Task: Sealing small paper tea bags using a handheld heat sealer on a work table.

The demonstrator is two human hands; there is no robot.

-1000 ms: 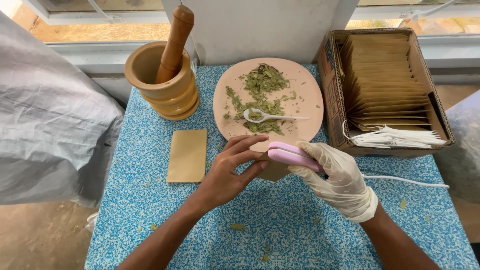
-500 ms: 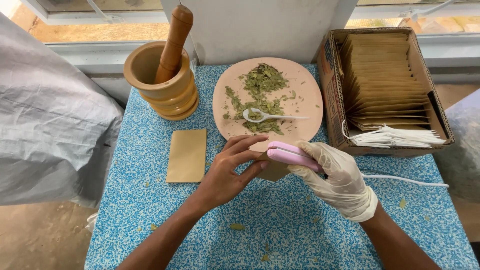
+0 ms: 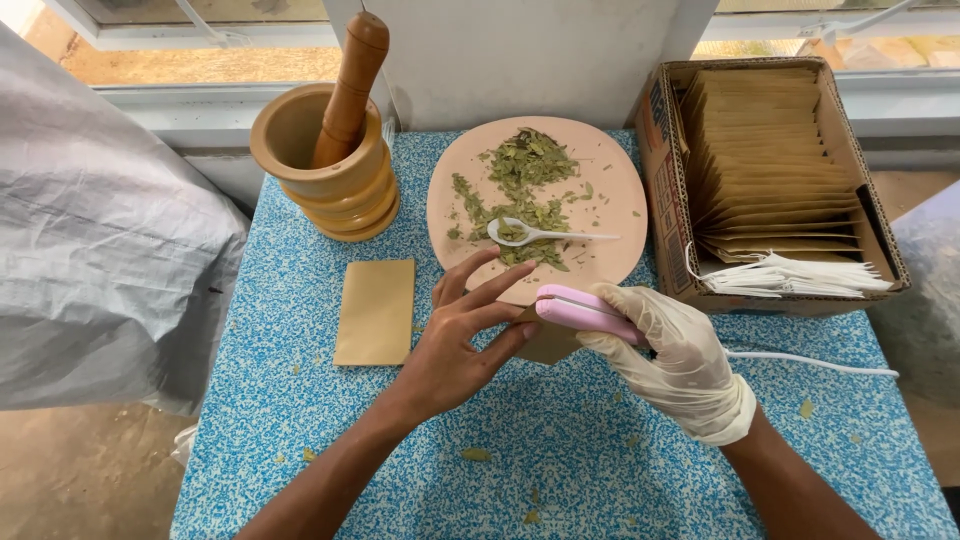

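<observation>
My left hand (image 3: 462, 340), bare, holds a small brown paper pouch (image 3: 547, 343) by its left edge, fingers partly spread. My right hand (image 3: 672, 358) wears a white glove and grips a pink handheld sealer (image 3: 583, 312) clamped over the pouch's top edge. Both sit just in front of a pink plate (image 3: 608, 180) with dried green leaves (image 3: 520, 190) and a white plastic spoon (image 3: 540, 234). Most of the pouch is hidden under the hands.
A wooden mortar (image 3: 325, 170) with a pestle (image 3: 347, 88) stands at the back left. A flat brown pouch (image 3: 376, 311) lies on the blue speckled table (image 3: 400, 460). A cardboard box (image 3: 668, 170) of brown pouches is at right. The sealer's white cord (image 3: 810, 362) trails right.
</observation>
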